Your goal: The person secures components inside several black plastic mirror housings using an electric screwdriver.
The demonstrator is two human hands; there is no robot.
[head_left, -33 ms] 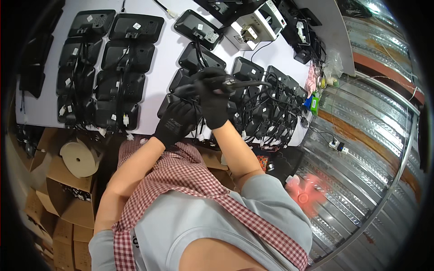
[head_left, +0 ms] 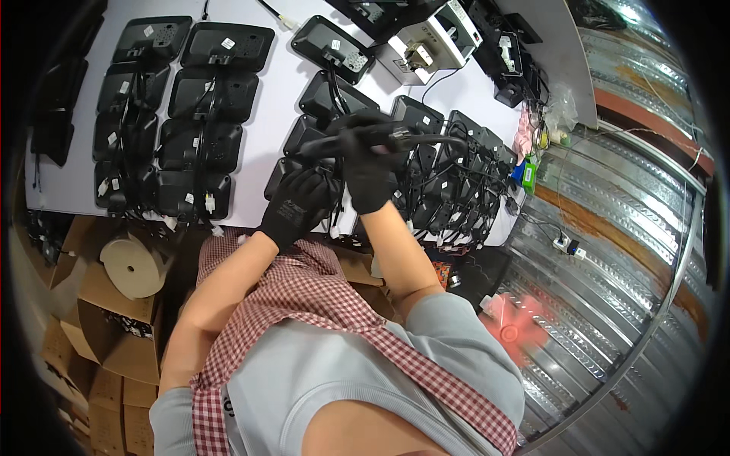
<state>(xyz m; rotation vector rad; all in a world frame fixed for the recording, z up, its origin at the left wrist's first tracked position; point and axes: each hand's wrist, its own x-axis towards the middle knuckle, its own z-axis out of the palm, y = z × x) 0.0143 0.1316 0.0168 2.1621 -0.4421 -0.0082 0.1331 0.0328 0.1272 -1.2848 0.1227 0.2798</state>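
Note:
In my right hand [head_left: 369, 163], gloved in black and closed, is a black electric screwdriver [head_left: 323, 146] with a cord [head_left: 433, 140] trailing to the right. It lies sideways above a column of black display units, its tapered end toward the left. My left hand [head_left: 298, 201], in a matching glove, has its fingers curled over the nearest display unit [head_left: 283, 171] of that column at the table's front edge. The hand hides much of this unit. Behind it in the column are more units, such as the one with a pale label [head_left: 331, 47] at the far end.
Two columns of black display units [head_left: 199, 144] with bundled cables stand on the white table [head_left: 262, 137] at left. More units [head_left: 449, 178] crowd the right, in a tangle of cables. A beige device [head_left: 430, 49] sits at the back. Below are cardboard boxes [head_left: 125, 357] and a red fan [head_left: 511, 330].
My right hand has shifted slightly right and down, and the screwdriver is turned more level. My left hand stays in place.

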